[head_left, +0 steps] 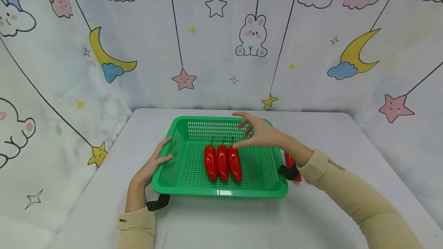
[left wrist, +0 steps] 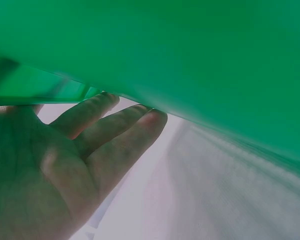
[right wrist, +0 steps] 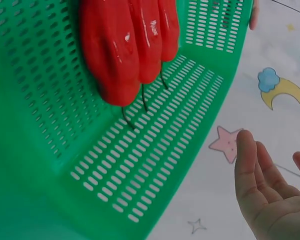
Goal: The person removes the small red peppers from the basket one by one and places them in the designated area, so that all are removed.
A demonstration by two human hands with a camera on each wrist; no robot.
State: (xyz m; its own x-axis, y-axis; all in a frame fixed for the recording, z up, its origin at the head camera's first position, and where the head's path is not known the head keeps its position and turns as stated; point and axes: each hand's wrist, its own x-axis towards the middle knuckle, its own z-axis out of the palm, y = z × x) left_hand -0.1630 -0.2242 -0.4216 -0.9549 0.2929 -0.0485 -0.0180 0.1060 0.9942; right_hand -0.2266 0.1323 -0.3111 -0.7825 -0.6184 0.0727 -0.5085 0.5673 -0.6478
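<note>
Three glossy red chili peppers (head_left: 222,162) lie side by side in a green plastic basket (head_left: 221,193), their thin dark stems pointing to the far side. At the basket's left rim, my left hand (head_left: 151,166) holds on, thumb over the edge. The left wrist view shows other fingers (left wrist: 132,132) reaching up to the rim from below. Over the far right part of the basket hovers my right hand (head_left: 261,131), thumb and fingers spread and slightly bent with nothing between them. In the right wrist view that hand (right wrist: 272,192) is apart from the peppers (right wrist: 147,42).
Right of the basket, more red pepper (head_left: 290,160) shows on the white table (head_left: 322,133), partly hidden by the right forearm and black wrist strap (head_left: 288,172). A patterned cloth (head_left: 214,49) with moons, stars and rabbits hangs behind and at both sides.
</note>
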